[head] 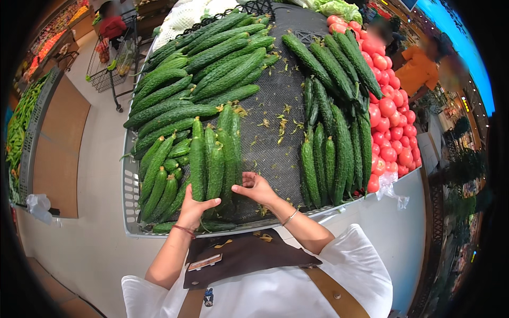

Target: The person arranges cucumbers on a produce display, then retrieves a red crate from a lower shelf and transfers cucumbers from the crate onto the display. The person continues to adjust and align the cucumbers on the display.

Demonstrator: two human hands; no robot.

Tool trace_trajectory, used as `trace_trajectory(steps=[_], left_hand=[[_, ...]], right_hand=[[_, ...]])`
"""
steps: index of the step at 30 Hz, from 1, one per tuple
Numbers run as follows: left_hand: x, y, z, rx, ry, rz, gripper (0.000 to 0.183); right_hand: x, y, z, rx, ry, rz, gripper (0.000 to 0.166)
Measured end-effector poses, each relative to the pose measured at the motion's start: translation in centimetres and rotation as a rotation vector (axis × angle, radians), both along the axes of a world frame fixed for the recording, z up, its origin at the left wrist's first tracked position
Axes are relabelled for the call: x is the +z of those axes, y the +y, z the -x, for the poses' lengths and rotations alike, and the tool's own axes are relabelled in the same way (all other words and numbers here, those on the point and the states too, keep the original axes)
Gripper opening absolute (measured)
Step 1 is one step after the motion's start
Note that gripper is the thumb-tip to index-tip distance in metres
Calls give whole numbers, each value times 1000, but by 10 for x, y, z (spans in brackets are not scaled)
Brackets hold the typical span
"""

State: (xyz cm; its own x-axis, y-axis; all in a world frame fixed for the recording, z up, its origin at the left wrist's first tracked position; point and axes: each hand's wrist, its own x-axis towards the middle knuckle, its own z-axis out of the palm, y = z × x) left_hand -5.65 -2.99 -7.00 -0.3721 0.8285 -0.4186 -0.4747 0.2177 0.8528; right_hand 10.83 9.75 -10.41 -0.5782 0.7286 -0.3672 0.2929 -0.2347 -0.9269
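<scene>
My left hand (pixel 197 210) and my right hand (pixel 256 189) hold a small bunch of green cucumbers (pixel 214 165) from both sides, near its lower end. The left thumb lies across the front, and the right thumb presses on the right-hand side. These cucumbers stand side by side with their yellowish tips pointing away from me. To their left, more cucumbers (pixel 157 190) are stacked in the grey plastic bin (pixel 129 187). Behind lies a large stack of cucumbers (pixel 226 67), mostly set crosswise. Parts of my fingers are hidden behind the bunch.
Dried blossom scraps litter the black mesh mat (pixel 274 151). Beyond it stand another cucumber stack (pixel 338 119) and a tomato pile (pixel 389 115). Leafy greens (pixel 340 11) lie at the back. A shopping cart (pixel 115 63) stands at left; a person in orange (pixel 419 67) is at right.
</scene>
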Motion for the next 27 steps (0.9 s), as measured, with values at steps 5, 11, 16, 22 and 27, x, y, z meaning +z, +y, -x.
trace_trajectory(steps=[5,11,16,22,27], left_hand=[[13,6,3,-117,-64,-88,57],[11,39,-10,-201,54,-202,52],[2,38,-26,-113,1034,31,74],[7,35,-19,-124,1173,-37,76],[1,42,-22,-177,1154,-90,77]], right_hand=[[2,0,2,91,262,200,72],[-5,4,0,-60,417,339,84],[3,6,-4,-2,447,371,91],[-7,11,-3,30,444,472,91],[-7,17,-10,36,497,543,89]])
